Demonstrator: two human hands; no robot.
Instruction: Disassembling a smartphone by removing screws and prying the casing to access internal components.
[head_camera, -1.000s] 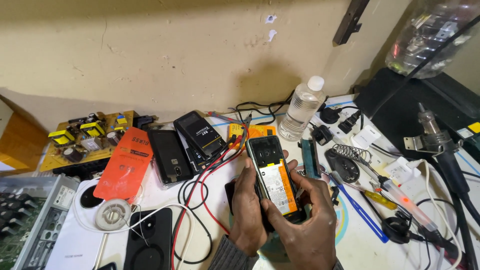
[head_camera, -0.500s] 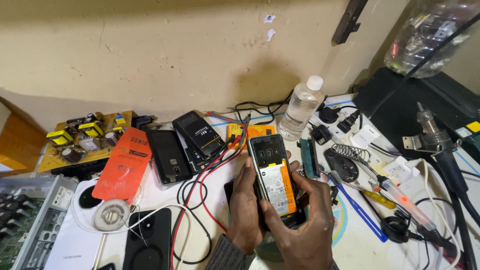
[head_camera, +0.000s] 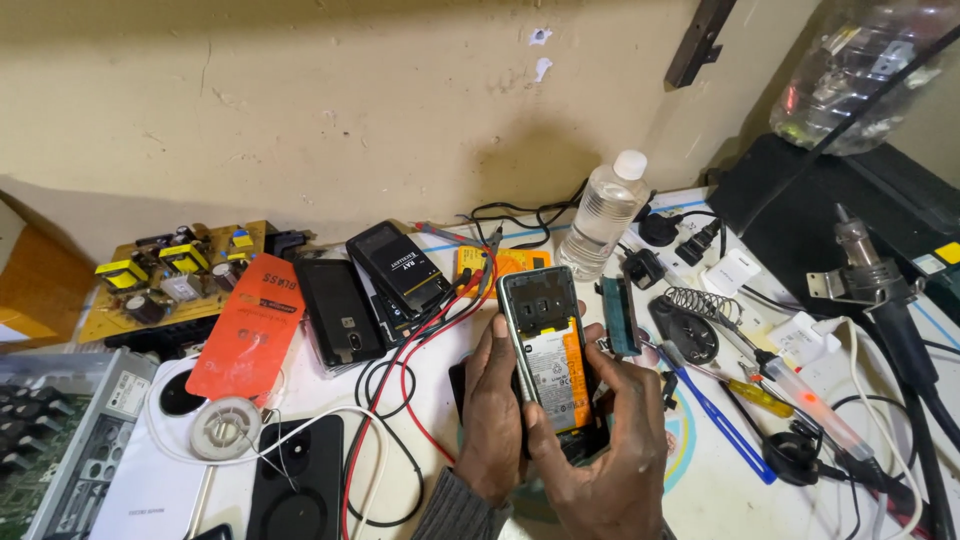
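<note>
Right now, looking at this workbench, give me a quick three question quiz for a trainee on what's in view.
1. True or false: both hands hold the opened phone.
2. What stands nearest behind the phone: A) clear plastic bottle, B) mug, C) lamp?
3. What colour is the flat sleeve lying left of the dark phones?

Key: 1 true, the left hand and right hand grip its edges. 2 A. 3 orange-red.

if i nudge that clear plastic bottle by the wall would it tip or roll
The clear bottle stands upright, tall and narrow, so a push near its white cap would probably topple it. It looks mostly empty, so likely light and easy to knock. Once down, its round body could roll, though the black plugs and cables beside it might stop it.
</note>
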